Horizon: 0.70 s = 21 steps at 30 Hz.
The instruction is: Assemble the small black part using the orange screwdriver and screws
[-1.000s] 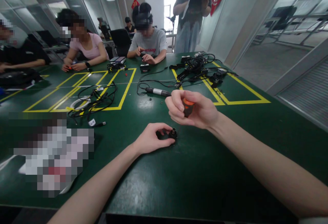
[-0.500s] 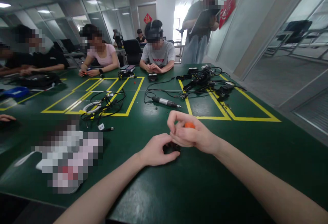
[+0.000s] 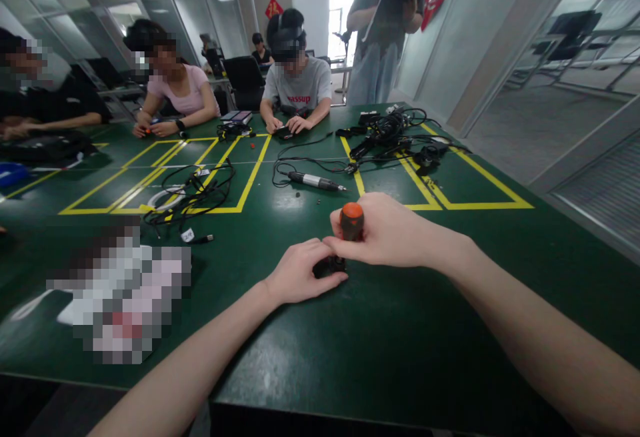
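Observation:
My right hand (image 3: 387,231) is closed around a screwdriver (image 3: 353,219) with a dark handle and an orange end cap. The handle stands nearly upright; its shaft and tip are hidden behind my fingers. Just to the left, my left hand (image 3: 303,270) curls around a small black object (image 3: 330,265) and holds it against the green table. Most of that object is covered by my fingers, so its kind does not show. The two hands meet above it.
Ahead lies a black-and-silver electric screwdriver (image 3: 316,181) with its cord. Tangled black cables (image 3: 387,133) lie at the back right, more cables (image 3: 200,190) at the left. A blurred-out pouch-like item (image 3: 150,303) is on the near left. Co-workers sit across the green table (image 3: 400,357).
The screwdriver has swung upright in my right hand, which has turned palm down over the black object. My left hand keeps its hold. The view has shifted slightly.

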### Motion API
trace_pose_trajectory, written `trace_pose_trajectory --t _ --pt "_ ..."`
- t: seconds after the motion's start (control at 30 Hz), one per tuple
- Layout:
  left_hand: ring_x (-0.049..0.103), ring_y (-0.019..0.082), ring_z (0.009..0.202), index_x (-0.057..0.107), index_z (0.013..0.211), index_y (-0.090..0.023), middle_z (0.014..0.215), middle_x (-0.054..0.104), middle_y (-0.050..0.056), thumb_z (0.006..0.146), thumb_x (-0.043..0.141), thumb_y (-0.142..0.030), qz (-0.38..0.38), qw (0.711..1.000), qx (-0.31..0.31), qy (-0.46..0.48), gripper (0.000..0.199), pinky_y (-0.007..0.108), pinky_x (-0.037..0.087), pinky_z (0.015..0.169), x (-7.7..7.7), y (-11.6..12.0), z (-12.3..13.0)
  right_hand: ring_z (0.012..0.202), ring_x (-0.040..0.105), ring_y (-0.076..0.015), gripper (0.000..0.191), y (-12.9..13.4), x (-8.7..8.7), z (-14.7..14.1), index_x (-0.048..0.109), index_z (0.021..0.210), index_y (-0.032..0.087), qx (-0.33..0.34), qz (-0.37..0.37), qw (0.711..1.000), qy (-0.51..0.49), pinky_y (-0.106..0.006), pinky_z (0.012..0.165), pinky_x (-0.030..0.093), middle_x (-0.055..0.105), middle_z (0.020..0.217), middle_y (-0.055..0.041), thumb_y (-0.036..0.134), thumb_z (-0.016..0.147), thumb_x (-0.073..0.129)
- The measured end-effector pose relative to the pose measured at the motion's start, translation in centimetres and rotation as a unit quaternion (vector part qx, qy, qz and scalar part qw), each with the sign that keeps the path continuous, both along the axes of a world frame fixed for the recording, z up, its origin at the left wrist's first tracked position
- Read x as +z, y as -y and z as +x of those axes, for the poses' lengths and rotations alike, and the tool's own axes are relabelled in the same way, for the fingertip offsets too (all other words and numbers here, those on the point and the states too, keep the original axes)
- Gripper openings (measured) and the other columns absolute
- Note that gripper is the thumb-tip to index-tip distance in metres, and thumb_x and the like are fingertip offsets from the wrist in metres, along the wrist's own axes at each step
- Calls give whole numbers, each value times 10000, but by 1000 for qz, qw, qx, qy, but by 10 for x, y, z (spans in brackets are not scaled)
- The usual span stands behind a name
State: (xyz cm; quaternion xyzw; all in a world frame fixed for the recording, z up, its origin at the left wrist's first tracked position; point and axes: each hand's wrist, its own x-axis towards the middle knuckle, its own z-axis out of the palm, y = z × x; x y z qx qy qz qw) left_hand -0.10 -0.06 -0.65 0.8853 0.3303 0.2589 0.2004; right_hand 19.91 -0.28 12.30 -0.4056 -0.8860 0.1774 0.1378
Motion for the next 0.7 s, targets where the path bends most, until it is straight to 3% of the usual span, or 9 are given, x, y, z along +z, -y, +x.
trace_pose_trajectory --t 0.17,0.27,0.7 --pt "691 210 913 684 976 -186 972 747 62 935 688 -461 -17 1000 -9 -5 278 319 539 833 5 -1 0 575 471 -121 66 -2 5 7 637 807 180 62 -128 986 -87 -257 580 331 546 628 42 239 826 660" --pt "677 197 878 677 963 -191 963 746 49 930 697 -444 -28 1000 -11 -6 256 307 522 815 7 -1 0 601 471 -119 64 -5 6 10 613 801 176 86 -171 978 -82 -248 569 346 540 675 42 184 754 655" --pt "657 192 855 682 995 -187 928 731 46 930 696 -447 -22 999 -14 -23 268 300 512 801 5 -3 0 663 473 -117 103 -11 0 11 548 797 188 72 -176 977 -95 -242 631 384 523 719 44 133 747 618"
